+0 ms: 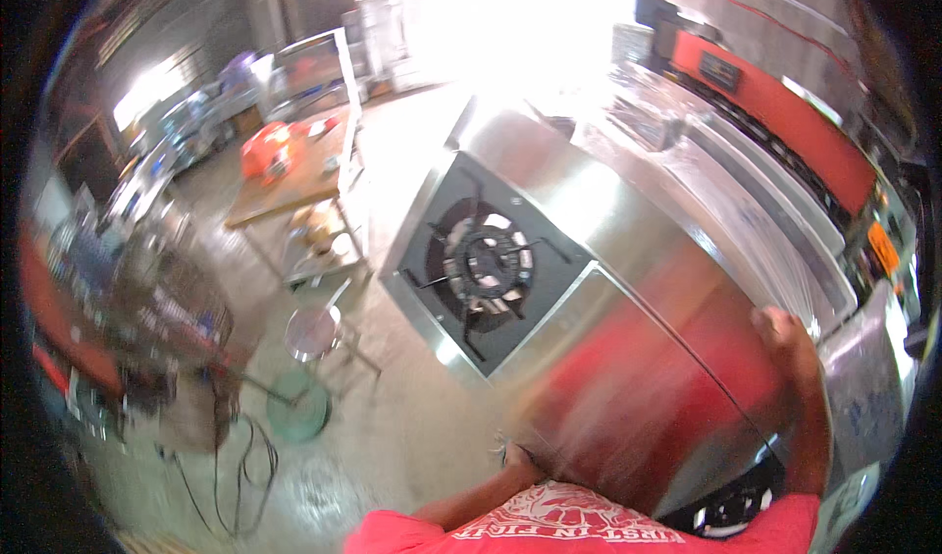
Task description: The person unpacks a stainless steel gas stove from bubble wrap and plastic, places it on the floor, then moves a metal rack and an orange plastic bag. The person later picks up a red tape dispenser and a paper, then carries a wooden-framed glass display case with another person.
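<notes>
A long stainless steel stove (628, 358) stretches in front of me, its shiny top reflecting my red shirt. At its far end a black cast-iron burner (488, 262) sits in a dark square panel; part of a second burner (731, 513) shows close to my body. My right hand (782, 336) is at the stove's right edge, fingers curled and closed; what they hold, if anything, is blurred. Low at the left edge is my left hand (522, 464), near or against the steel, with its fingers mostly hidden.
Plastic-wrapped steel panels (726, 201) lie along the right, beside a red machine (785, 112). Further left stand a wooden table (294, 186) with an orange bag (273, 152), a round stool (314, 333) and a green round base (297, 407). A black cable (245, 485) loops over the floor.
</notes>
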Tool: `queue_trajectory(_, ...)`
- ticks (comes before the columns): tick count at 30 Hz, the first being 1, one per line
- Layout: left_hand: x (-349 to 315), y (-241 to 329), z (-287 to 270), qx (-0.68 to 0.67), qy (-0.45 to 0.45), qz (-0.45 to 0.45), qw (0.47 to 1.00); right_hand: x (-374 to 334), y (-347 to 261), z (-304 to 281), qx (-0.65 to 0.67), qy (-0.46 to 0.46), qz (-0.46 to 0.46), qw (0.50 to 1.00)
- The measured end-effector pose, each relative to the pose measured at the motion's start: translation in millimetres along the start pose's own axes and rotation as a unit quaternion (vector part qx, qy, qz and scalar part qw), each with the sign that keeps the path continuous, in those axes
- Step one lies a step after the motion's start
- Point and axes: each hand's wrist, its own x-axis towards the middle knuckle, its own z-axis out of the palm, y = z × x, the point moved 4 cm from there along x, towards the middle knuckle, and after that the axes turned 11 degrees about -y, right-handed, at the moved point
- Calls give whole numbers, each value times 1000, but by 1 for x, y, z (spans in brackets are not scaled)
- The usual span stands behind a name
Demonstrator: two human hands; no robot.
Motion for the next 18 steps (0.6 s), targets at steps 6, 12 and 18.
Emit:
queue_trajectory(6,90,158,67,0,-29,3,1000,205,-82,10,11,-7,-44,999)
queue_trajectory(12,161,329,111,-36,-64,33,997,338,-204,18,38,-4,-71,997)
queue_trajectory(18,252,514,154,-17,-154,41,987,493,-306,39,46,-30,-81,995)
